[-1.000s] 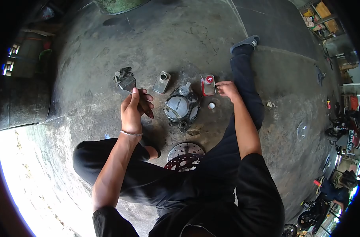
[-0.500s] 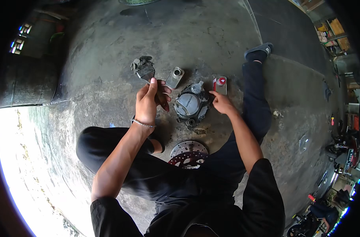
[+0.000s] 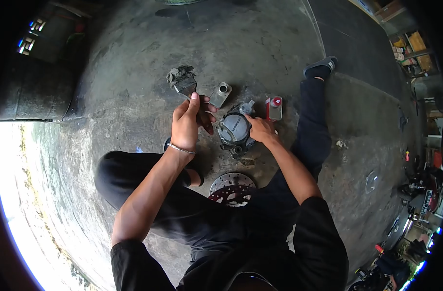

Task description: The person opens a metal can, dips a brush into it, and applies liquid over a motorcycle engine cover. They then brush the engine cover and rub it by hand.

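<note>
A paintbrush (image 3: 185, 87) with a metal ferrule and ragged grey bristles is gripped in my left hand (image 3: 186, 123). Its bristles point away from me, and its dark handle shows below my fingers. On the floor in front of me lies a round metal engine cover (image 3: 235, 127) marked HONDA. My right hand (image 3: 263, 130) holds nothing and has its index finger stretched onto the cover's upper right side; its other fingers are partly hidden. Between the brush and the cover stands a metal can (image 3: 221, 95) with an open round mouth. Right of the cover is a red-and-silver can (image 3: 274, 108) with a red cap.
A perforated brake disc (image 3: 232, 183) lies on the floor between my legs. My right leg (image 3: 311, 121) stretches forward beside the capped can. A large dark drum (image 3: 34, 92) stands at the far left. Shelves (image 3: 415, 51) and a motorcycle (image 3: 423, 194) line the right side.
My right hand has moved left from beside the capped can onto the engine cover. The left hand keeps its hold on the paintbrush. The whole view has shifted slightly.
</note>
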Available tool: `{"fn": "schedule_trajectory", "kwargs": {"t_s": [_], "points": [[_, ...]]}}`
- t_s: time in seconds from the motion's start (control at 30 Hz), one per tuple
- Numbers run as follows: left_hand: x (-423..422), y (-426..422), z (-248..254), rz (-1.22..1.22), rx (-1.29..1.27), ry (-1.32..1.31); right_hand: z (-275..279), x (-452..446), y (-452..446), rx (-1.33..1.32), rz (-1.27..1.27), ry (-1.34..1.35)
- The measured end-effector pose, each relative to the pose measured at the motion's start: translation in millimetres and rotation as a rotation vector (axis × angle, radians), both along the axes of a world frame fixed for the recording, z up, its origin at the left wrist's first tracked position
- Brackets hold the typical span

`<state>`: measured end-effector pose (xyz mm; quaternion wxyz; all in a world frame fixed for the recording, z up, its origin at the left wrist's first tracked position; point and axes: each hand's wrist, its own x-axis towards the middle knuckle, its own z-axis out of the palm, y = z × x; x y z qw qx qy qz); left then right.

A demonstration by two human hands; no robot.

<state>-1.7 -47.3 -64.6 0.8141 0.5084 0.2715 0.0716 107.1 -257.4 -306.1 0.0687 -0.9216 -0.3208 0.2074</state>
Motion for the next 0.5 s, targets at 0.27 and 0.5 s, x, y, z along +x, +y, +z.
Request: {"fn": "schedule_trajectory", "kwargs": {"t_s": [0.27,0.5], "points": [[-2,2,-4,0.011,0.009,-0.014,75,11,-23,0.444,-0.475,0.597],[3,-1,-4,0.007,-0.003,-0.009,96,20,-37,0.851,-0.676,1.213]]}}
